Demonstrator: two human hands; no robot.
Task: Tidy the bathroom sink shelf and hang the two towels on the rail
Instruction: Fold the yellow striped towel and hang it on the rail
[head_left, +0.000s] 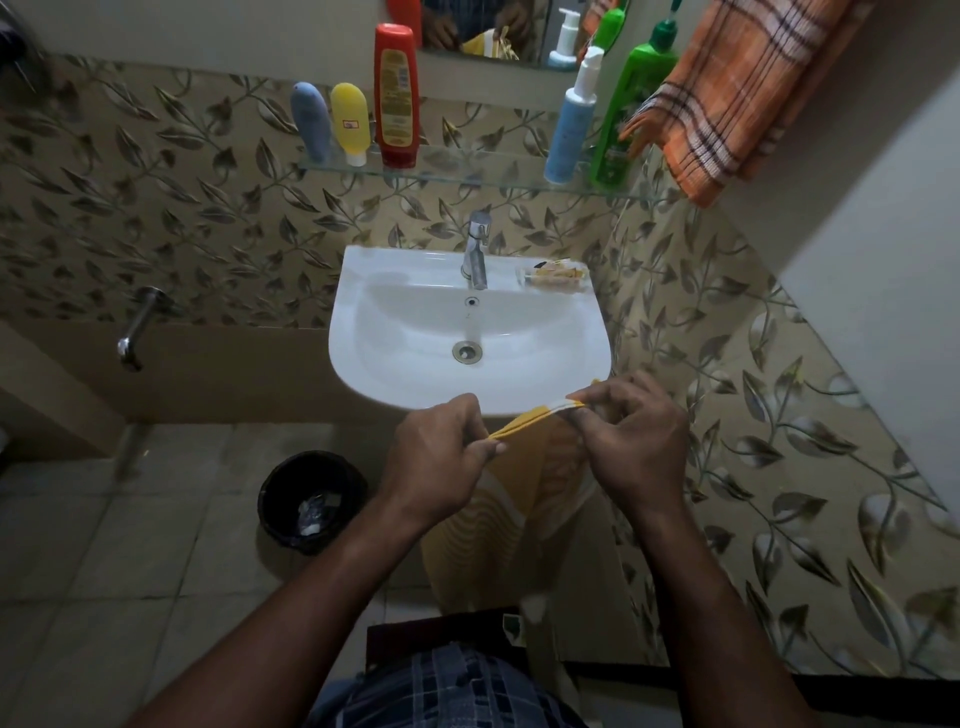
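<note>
Holds the yellow towel (519, 499) up in front of the body, just below the front rim of the white sink (395, 322). Pinches 1 end of the folded top edge with the left hand (436, 457), grip pressed onto the cloth between thumb and curled fingers. Pinches the other end of that same edge with the right hand (634, 441), grip tight on the white-striped border. Stretches the edge into a short line between the 2 hands and lets the rest of the cloth hang straight down towards the floor. Looks up past the tap (477, 249) and a small clear soap dish (553, 275) on the sink's back right corner. Finds 5 bottles upright on the glass shelf (467, 176), in 2 groups well apart. Counts 3 at the left end: a grey-blue tube (310, 122), a yellow tube (350, 122) just beside it, then a tall red bottle (396, 96). Counts 2 at the right end: a blue pump bottle (569, 130) and a green bottle (628, 114), close together. Spots the orange checked towel (727, 88) already hanging at the top right by the side wall, overlapping the shelf's right end and touching the green bottle. Catches a black bin (311, 499) on the floor tiles, left of the left hand.
</note>
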